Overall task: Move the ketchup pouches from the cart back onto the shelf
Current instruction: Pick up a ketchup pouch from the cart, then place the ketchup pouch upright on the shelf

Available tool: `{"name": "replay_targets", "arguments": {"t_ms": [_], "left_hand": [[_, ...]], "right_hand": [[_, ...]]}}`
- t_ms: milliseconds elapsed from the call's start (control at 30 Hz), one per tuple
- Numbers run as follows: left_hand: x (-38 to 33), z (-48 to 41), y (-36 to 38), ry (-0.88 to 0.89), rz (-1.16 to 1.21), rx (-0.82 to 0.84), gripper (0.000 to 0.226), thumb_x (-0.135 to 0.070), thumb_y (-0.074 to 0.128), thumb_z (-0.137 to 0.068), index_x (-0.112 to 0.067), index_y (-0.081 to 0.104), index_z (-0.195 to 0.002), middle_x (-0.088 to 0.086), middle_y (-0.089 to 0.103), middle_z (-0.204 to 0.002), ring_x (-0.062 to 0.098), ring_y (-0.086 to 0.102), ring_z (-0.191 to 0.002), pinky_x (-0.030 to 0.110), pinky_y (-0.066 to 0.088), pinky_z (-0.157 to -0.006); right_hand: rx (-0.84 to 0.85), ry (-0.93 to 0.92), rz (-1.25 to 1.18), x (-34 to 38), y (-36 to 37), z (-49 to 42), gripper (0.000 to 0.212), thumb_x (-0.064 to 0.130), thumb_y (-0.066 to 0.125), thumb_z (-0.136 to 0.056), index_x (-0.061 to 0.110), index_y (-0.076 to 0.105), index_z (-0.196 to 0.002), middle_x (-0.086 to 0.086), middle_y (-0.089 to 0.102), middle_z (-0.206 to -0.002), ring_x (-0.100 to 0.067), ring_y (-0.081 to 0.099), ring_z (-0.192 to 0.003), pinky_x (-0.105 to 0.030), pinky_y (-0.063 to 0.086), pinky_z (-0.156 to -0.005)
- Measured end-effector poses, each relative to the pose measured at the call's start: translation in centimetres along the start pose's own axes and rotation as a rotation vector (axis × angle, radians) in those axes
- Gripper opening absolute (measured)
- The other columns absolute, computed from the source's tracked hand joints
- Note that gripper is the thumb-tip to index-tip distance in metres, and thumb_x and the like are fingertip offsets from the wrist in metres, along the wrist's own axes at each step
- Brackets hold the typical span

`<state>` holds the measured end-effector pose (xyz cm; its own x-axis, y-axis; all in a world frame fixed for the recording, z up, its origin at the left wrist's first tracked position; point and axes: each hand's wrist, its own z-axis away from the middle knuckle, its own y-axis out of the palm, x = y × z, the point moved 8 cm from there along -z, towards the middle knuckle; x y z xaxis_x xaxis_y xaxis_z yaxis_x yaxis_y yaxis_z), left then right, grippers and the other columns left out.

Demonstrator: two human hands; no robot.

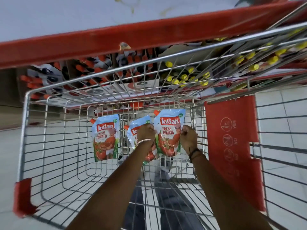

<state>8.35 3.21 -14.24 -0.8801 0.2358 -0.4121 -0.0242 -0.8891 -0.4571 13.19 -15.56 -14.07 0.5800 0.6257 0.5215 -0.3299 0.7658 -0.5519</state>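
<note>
Three ketchup pouches, light blue with red tomato print, lie in the wire cart (25,130). The left pouch (105,137) lies flat on the cart floor, untouched. My left hand (145,134) grips the middle pouch (132,132) and covers much of it. My right hand (188,137) is closed on the right edge of the right pouch (168,131). Beyond the cart's far wall stands the shelf with its red front edge (99,45).
Under the red shelf edge are cartons of red-capped bottles (93,70) and yellow-capped bottles (182,77). A red child-seat flap (230,146) hangs at the cart's right. White floor tiles show through the wires, and my legs (167,196) are below the cart.
</note>
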Motion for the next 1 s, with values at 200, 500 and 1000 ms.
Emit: {"name": "replay_targets", "arguments": {"t_ms": [200,500,1000], "left_hand": [[-2.3,6.0,-4.7,0.152,0.093,-0.156,0.013,0.001,0.056,-0.077,0.002,0.069,-0.081,0.023,0.071,-0.100,0.035,0.063,-0.098,0.035,0.048,-0.085],[-7.1,16.0,-14.1,0.403,0.244,-0.304,0.008,0.003,0.059,-0.079,0.006,0.065,-0.076,0.028,0.069,-0.082,0.034,0.061,-0.080,0.028,0.037,-0.070],[-20.4,27.9,-27.6,0.825,0.490,-0.480,0.027,-0.005,0.070,-0.071,-0.026,0.060,-0.057,0.000,0.063,-0.064,0.003,0.056,-0.057,0.029,0.054,-0.065]], "right_hand": [[-0.017,-0.100,-0.118,3.9,-3.1,5.4,0.019,-0.012,0.041,-0.083,-0.004,0.047,-0.067,-0.024,0.049,-0.066,-0.023,0.040,-0.065,-0.026,0.028,-0.065],[-0.055,-0.497,-0.126,14.8,-9.7,14.8,0.017,-0.006,0.046,-0.091,-0.010,0.062,-0.093,-0.033,0.065,-0.097,-0.025,0.049,-0.077,-0.025,0.046,-0.068],[-0.250,-0.873,-0.361,31.4,-20.8,22.2,0.013,0.002,0.053,-0.090,-0.001,0.065,-0.090,-0.010,0.065,-0.086,-0.018,0.058,-0.077,-0.012,0.044,-0.062]]}}
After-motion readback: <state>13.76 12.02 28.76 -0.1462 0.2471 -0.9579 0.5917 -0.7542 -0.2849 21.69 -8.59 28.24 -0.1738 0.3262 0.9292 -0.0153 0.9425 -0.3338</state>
